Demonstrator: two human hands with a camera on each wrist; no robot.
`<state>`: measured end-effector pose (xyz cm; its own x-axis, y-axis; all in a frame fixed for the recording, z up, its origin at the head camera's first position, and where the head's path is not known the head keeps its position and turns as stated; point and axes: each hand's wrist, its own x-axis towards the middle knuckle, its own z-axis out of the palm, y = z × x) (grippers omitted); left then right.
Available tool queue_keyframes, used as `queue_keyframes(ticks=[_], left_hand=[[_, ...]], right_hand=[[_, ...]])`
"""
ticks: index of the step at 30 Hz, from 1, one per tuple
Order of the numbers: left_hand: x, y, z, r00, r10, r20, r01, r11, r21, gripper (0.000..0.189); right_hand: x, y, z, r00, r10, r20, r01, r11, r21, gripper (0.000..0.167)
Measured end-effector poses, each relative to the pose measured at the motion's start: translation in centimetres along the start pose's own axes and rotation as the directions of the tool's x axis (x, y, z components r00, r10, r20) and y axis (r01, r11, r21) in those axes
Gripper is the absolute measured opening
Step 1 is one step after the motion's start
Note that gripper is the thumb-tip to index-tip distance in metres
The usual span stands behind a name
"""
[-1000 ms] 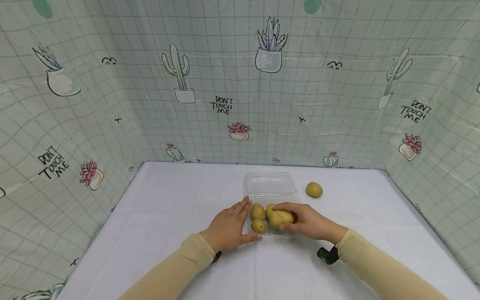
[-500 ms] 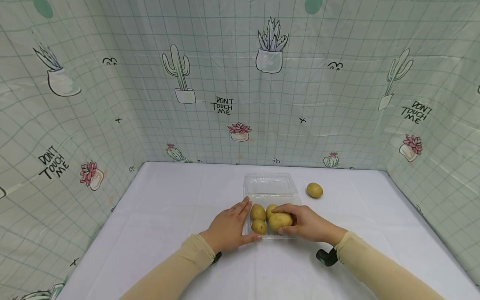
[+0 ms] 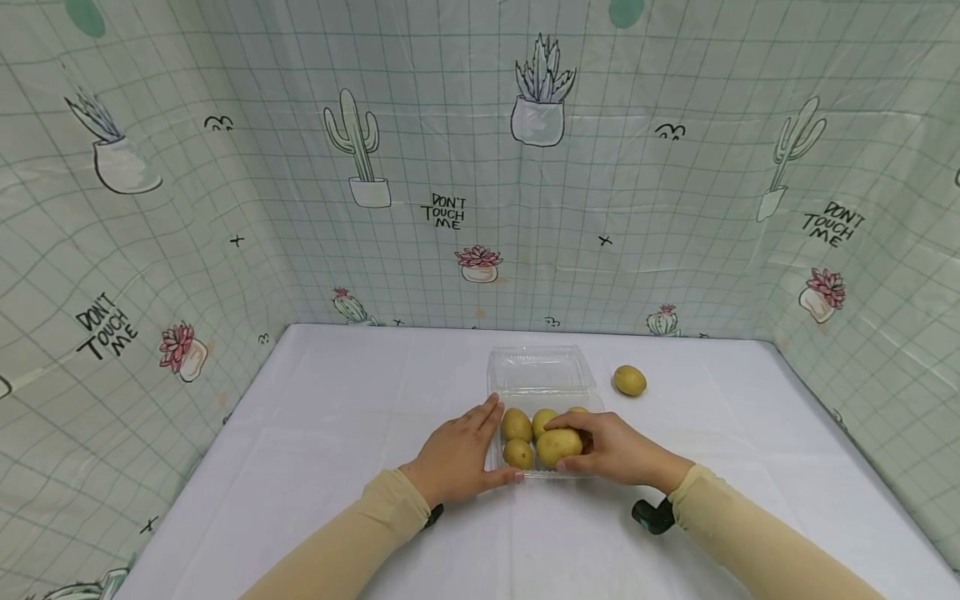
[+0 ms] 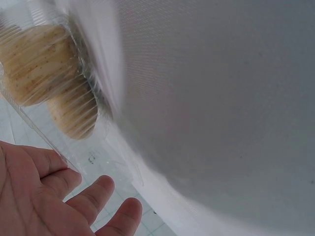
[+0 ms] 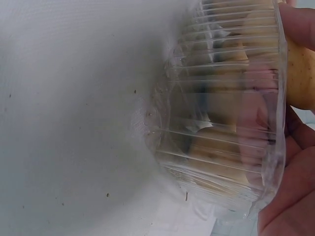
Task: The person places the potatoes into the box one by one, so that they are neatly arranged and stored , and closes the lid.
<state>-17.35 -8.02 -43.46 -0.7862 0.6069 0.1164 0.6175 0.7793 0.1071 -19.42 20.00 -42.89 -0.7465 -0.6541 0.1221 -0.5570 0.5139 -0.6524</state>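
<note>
A clear plastic clamshell box [image 3: 491,457] lies with its lid folded back, holding several yellow potatoes, among them an oval one [image 3: 516,424] and a small round one [image 3: 518,454] on the left. My right hand [image 3: 622,450] grips a larger potato [image 3: 558,447] at the front right of the box, thumb in front and fingers behind. My left hand [image 3: 457,450] rests along the box's left side, fingers extended and thumb at the front rim. In the left wrist view, two potatoes [image 4: 39,64] show through the ribbed wall; in the right wrist view, right-hand fingers show through the plastic.
The open lid [image 3: 540,367] lies flat behind the box. One loose potato [image 3: 629,381] sits on the white table [image 3: 360,392] to the right of the lid. Patterned grid cloth [image 3: 480,167] hangs at the back and both sides.
My right hand has shifted slightly left and toward me with the larger potato, which sits a little lower. A potato behind it at the back right has come into sight. The left hand stays put.
</note>
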Motion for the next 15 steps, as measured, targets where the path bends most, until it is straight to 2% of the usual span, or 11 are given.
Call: queue_keyframes(ticks=[15], left_hand=[[-0.01, -0.03, 0.07, 1.0, -0.01, 0.005, 0.01, 1.0, -0.01, 0.1]], right_hand=[[-0.01, -0.08, 0.08, 1.0, -0.003, 0.009, 0.003, 1.0, -0.013, 0.046]])
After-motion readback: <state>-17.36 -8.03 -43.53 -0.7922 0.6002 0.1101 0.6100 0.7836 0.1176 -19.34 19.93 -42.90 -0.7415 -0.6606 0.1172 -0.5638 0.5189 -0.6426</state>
